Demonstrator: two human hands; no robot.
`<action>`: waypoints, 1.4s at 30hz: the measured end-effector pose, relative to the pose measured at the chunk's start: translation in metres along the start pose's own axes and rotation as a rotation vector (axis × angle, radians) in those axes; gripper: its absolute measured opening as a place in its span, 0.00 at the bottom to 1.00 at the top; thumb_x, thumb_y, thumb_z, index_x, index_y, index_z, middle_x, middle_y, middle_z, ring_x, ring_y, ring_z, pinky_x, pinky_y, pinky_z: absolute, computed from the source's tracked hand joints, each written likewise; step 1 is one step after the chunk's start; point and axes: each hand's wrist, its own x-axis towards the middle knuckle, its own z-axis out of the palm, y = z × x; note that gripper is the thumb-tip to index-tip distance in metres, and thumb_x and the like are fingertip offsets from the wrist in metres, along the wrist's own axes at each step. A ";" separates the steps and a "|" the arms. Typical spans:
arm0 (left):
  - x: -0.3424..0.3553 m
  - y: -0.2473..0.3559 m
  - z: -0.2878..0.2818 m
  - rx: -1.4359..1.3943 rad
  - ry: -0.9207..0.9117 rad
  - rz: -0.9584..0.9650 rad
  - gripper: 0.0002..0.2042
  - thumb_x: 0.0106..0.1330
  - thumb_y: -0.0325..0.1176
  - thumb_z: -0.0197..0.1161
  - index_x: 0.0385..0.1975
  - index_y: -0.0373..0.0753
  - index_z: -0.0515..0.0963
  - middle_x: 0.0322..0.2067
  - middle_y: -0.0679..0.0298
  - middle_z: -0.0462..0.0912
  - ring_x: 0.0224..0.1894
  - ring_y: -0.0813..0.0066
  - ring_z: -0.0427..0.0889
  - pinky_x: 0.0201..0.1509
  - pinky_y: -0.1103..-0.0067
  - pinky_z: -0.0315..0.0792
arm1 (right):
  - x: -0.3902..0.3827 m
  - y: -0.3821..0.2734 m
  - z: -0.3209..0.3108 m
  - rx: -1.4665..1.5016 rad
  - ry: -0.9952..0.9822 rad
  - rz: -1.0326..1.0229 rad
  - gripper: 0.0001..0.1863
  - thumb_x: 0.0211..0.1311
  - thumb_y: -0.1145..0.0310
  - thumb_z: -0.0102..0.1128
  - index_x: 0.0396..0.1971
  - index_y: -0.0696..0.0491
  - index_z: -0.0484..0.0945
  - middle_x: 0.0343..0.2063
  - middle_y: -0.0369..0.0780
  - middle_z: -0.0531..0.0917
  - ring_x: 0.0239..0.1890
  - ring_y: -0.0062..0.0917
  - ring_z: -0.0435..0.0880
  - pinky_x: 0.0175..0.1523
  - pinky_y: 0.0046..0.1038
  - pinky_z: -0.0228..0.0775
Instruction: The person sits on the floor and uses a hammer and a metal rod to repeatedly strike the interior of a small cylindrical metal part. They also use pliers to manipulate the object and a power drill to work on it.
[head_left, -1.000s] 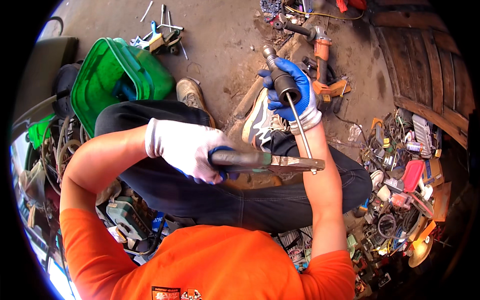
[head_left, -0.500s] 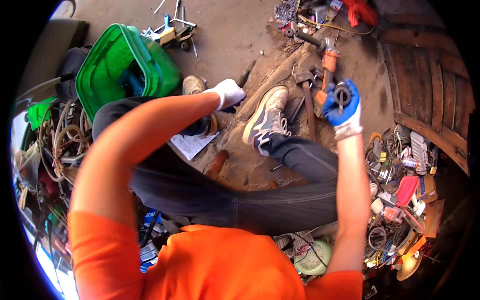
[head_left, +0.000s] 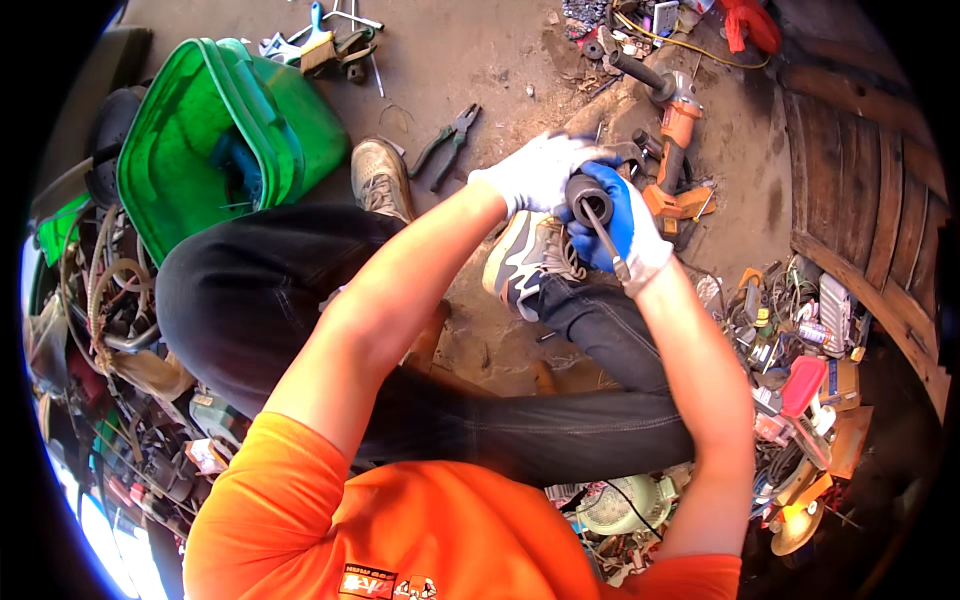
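Right hand (head_left: 632, 228), in a white-and-blue glove, fingers curled snugly round a dark metal cylinder (head_left: 579, 190). Cylinder held up off the floor (head_left: 480, 50), just above the right shoe (head_left: 522, 262), open end toward the wearer. Thin rod (head_left: 605, 238) stands out of the bore, outer end close to the right wrist. Left hand (head_left: 530, 180), also gloved, back upward, just beside the cylinder; fingertips blurred and partly hidden, so cannot tell how far open it is or whether it grips anything. Pliers (head_left: 448, 150) lie on bare floor beyond the left shoe (head_left: 380, 178). Orange angle grinder (head_left: 680, 125) toward the floor's right edge, short of the wooden planks (head_left: 850, 150). Green bin (head_left: 310, 120) at the floor's left edge. Brush (head_left: 318, 52) among hand tools near the far left corner.
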 end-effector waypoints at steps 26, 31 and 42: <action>-0.058 -0.062 0.064 -0.985 1.030 -0.450 0.23 0.59 0.44 0.72 0.49 0.38 0.78 0.52 0.60 0.80 0.68 0.60 0.68 0.74 0.64 0.59 | 0.065 -0.008 0.070 -1.628 -0.077 -0.890 0.44 0.46 0.58 0.77 0.64 0.56 0.69 0.47 0.50 0.80 0.47 0.46 0.82 0.54 0.42 0.75; -0.060 -0.055 0.075 -1.276 1.097 -0.554 0.24 0.63 0.46 0.68 0.53 0.38 0.76 0.55 0.60 0.79 0.66 0.63 0.71 0.75 0.65 0.57 | 0.078 0.000 0.068 -1.619 -0.075 -0.875 0.40 0.44 0.57 0.78 0.59 0.55 0.75 0.42 0.48 0.81 0.44 0.45 0.83 0.52 0.42 0.75; -0.055 -0.055 0.084 -0.993 1.166 -0.566 0.16 0.62 0.30 0.67 0.50 0.38 0.77 0.51 0.61 0.81 0.67 0.61 0.70 0.73 0.66 0.60 | 0.081 -0.003 0.068 -1.557 -0.100 -0.952 0.38 0.42 0.67 0.76 0.59 0.55 0.76 0.38 0.46 0.80 0.40 0.45 0.81 0.44 0.41 0.77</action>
